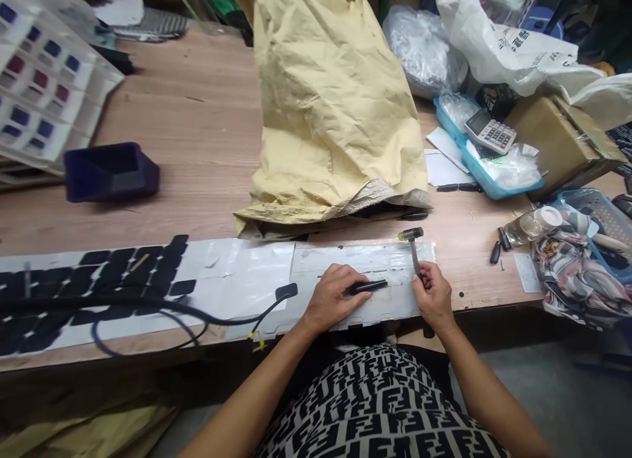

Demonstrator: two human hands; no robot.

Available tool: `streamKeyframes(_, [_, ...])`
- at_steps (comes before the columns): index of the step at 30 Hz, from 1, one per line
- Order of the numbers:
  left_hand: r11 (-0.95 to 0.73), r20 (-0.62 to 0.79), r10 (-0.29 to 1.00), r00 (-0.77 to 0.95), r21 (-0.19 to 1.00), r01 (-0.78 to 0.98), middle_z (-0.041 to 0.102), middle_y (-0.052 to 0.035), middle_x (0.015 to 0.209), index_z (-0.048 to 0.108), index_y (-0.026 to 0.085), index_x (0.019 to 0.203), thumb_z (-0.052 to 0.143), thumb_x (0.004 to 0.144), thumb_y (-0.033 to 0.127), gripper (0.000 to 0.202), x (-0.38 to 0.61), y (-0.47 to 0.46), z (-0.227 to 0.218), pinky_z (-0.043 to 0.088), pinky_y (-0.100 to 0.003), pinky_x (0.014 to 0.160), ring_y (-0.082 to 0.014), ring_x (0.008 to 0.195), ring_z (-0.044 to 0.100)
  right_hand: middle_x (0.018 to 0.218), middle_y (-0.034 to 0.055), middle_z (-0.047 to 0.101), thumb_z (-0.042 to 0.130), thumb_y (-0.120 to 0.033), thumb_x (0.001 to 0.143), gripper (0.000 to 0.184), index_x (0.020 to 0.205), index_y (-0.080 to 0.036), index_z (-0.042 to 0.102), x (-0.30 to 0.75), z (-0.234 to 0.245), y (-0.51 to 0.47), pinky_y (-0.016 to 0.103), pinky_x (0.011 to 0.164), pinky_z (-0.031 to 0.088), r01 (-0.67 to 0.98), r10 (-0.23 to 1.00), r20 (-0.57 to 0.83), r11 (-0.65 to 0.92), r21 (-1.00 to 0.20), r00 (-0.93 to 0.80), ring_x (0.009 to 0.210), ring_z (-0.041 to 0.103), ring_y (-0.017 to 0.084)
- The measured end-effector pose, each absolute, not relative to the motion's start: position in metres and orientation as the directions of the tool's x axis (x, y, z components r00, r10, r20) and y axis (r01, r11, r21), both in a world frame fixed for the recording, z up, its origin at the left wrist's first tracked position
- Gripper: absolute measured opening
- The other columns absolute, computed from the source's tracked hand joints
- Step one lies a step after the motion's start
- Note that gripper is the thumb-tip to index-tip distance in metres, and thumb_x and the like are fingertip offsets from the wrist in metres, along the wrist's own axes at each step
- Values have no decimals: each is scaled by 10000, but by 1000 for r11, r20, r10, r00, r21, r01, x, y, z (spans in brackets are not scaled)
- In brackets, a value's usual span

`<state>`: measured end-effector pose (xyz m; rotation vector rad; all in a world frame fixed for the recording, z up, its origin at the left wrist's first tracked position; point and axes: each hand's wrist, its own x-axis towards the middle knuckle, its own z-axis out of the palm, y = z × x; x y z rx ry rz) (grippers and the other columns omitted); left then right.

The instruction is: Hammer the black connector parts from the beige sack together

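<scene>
My left hand (336,296) is closed on a slim black tapered piece (372,286), holding it low over or against a pale grey board (358,257). The part under my fingers is hidden. In my right hand (433,296) is a small hammer (413,251), gripped by its handle with the head up and away from me. The hammer head, yellowish at one end and dark at the other, is above the board's right part. Left of my left hand lies a black cable (212,318) with a flat black end (286,291) and yellow-tipped wires.
A large yellowish sack (336,116) lies just beyond the board. Flat black pieces (123,267) cover a white sheet (237,267) on the left, near a dark purple bin (111,175). On the right are a blue basket (503,188), calculator (491,130), jar (530,226) and patterned cloth (577,274).
</scene>
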<state>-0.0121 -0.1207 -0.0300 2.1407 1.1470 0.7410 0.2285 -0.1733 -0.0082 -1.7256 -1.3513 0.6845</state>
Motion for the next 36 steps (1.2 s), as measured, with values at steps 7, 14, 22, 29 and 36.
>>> streamKeyframes(7, [-439,167,862,478,715,543,684,-37,895,709,242,970,667,864,394,190,-12,-121,-29,444,-372,860,-220,899,559,866,33,679,574,-326,872,223,1070,-231,617,228,-11,-174,302,661,505,500,947,91,-80,-862,308,678,598,172])
streamKeyframes(14, [-439,160,860,485,717,541,671,-35,879,707,250,970,651,871,404,191,-13,-123,-29,437,-378,845,-223,890,549,833,21,668,579,-334,867,217,1049,-223,621,224,-8,-175,288,640,489,489,937,74,-110,-865,341,649,577,154])
streamKeyframes(22, [-426,168,864,474,747,510,648,-41,887,705,238,997,676,870,325,156,-12,-128,-25,432,-379,825,-234,909,530,866,24,657,615,-349,878,243,1079,-214,616,228,-9,-178,291,659,476,484,935,60,-125,-866,349,703,572,156])
streamKeyframes(29, [-415,159,859,486,771,482,637,-45,896,704,244,990,692,851,305,153,-12,-125,-19,433,-395,814,-243,924,526,833,23,651,643,-385,866,262,1062,-214,620,230,-5,-174,298,649,486,506,934,63,-132,-853,351,712,587,167])
streamKeyframes(36, [-415,200,865,461,802,430,660,-37,918,694,252,1006,709,793,221,216,-12,-122,-21,445,-400,829,-249,927,544,817,23,663,642,-422,861,278,1040,-213,600,232,-4,-165,305,662,511,464,940,43,-126,-877,337,712,621,177])
